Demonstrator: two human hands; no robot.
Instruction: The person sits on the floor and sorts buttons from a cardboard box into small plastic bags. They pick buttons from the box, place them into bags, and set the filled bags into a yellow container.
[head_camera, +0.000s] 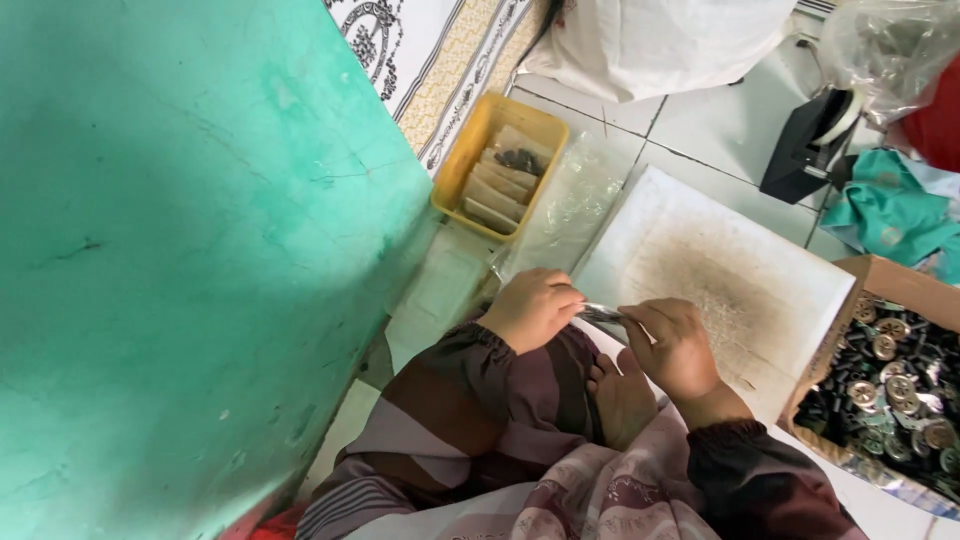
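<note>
My left hand and my right hand meet over my lap, both pinching a small clear plastic packet with dark pieces inside. The left hand's fingers curl around the packet's left end. The right hand's fingertips grip its right end. Just beyond the hands lies a stained white board on the tiled floor. My bare foot shows below the hands, between dark brown sleeves.
A yellow tray with filled packets sits by the green wall. Clear plastic bags lie beside it. A cardboard box of small metal and black parts stands at right. A black tape dispenser and teal cloth lie behind.
</note>
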